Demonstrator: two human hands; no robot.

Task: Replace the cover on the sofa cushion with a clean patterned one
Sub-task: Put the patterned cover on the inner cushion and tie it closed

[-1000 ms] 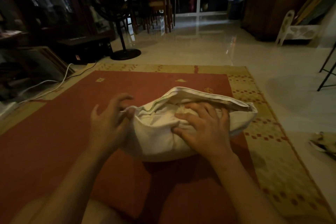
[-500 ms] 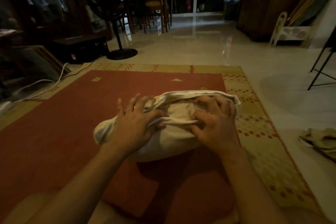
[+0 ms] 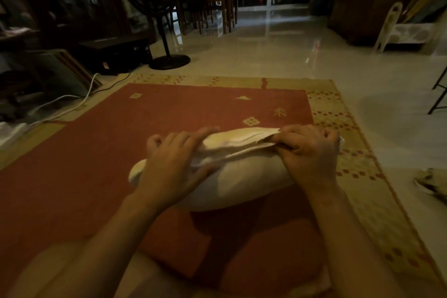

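A cream sofa cushion in a pale cover lies on the red rug in front of me. The cover's open edge runs along the cushion's top as a flattened seam. My left hand grips the left part of that edge, thumb under the fabric and fingers over it. My right hand pinches the right end of the same edge with curled fingers. Between the two hands the edge is drawn out straight.
A crumpled patterned cloth lies on the tiled floor at the far right. A standing fan and white cables sit beyond the rug's far left corner. A folding stand's black legs are at the right edge.
The open mouth of the cover has been pulled closed and flat. Both hands moved from pressing the cushion's top up to its edge and apart, stretching the seam.
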